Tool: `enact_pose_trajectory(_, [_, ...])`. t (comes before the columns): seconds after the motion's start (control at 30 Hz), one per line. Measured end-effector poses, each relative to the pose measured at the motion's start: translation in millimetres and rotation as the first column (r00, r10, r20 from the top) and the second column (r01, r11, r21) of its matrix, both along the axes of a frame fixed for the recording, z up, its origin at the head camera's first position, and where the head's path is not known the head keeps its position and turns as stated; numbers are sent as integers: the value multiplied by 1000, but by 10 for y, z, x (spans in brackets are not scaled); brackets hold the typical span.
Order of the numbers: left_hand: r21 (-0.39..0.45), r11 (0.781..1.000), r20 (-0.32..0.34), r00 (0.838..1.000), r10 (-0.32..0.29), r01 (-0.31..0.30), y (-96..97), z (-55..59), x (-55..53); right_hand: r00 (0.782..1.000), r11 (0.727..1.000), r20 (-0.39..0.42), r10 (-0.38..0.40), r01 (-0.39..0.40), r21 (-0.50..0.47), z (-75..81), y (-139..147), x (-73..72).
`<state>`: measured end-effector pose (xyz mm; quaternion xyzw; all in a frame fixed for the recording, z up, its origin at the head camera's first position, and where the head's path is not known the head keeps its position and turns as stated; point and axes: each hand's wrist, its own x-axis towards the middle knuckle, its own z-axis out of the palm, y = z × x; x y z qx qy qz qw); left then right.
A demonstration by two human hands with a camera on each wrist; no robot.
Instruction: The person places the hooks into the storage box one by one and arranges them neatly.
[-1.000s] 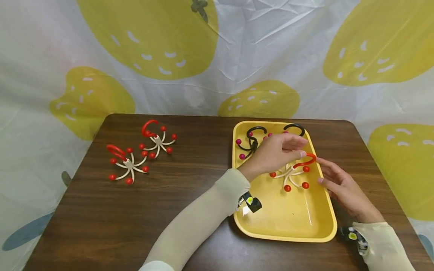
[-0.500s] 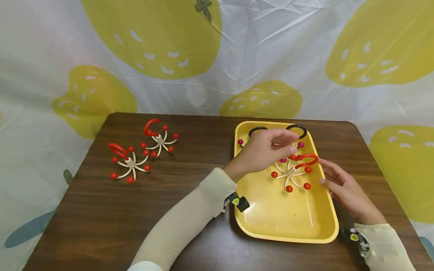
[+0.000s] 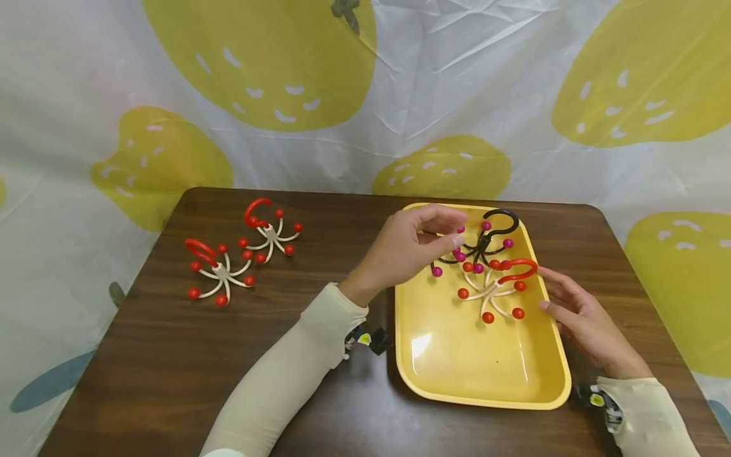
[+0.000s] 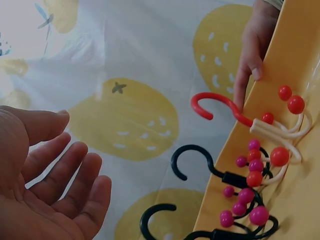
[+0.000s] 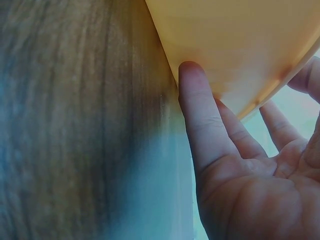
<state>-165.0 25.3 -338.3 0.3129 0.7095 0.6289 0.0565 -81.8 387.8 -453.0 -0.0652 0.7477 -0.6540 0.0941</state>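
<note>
My left hand [image 3: 408, 244] hovers over the left rim of a yellow tray [image 3: 480, 355], its fingers loosely bent and holding nothing. In the left wrist view that hand [image 4: 55, 175] is apart from the hangers. My right hand [image 3: 588, 327] touches the tray's right side; in the right wrist view its straight fingers [image 5: 202, 115] lie against the outer wall. Inside the tray, a white multi-arm hook hanger with a red hook [image 3: 491, 291] and red ball tips lies near the right wall. A black hanger with pink balls [image 3: 484, 244] lies behind it. Another black one [image 4: 215, 235] is partly hidden by my left hand.
Two more white hangers with red hooks, a front one [image 3: 221, 273] and a rear one [image 3: 270, 233], stand on the left of the dark wooden table [image 3: 320, 292]. A fruit-patterned cloth [image 3: 320, 158] hangs behind the table.
My left hand has let go of the red hook and moved left, away from the white hanger, which stays in the tray. The right hand has stayed at the tray's side.
</note>
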Motion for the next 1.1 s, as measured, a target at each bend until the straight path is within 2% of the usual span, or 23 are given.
enact_pose_trajectory(0.23, [33,996,7,997,77,-78,-266,-8,0,1000,1000,6,-2,2,-4,-1,-7,6])
enact_pose_trajectory(0.53, [44,984,-20,984,175,-174,-676,-20,-2,1000,1000,9,-7,7,8,-10,1,4])
enact_pose_trajectory(0.8, [78,964,27,967,253,-255,-1059,-93,7,1000,1000,13,2,-2,23,-3,20,-7])
enact_pose_trajectory(1.1, [33,937,47,937,346,-348,-1427,-215,-1,1000,999,24,-5,4,40,14,49,-6])
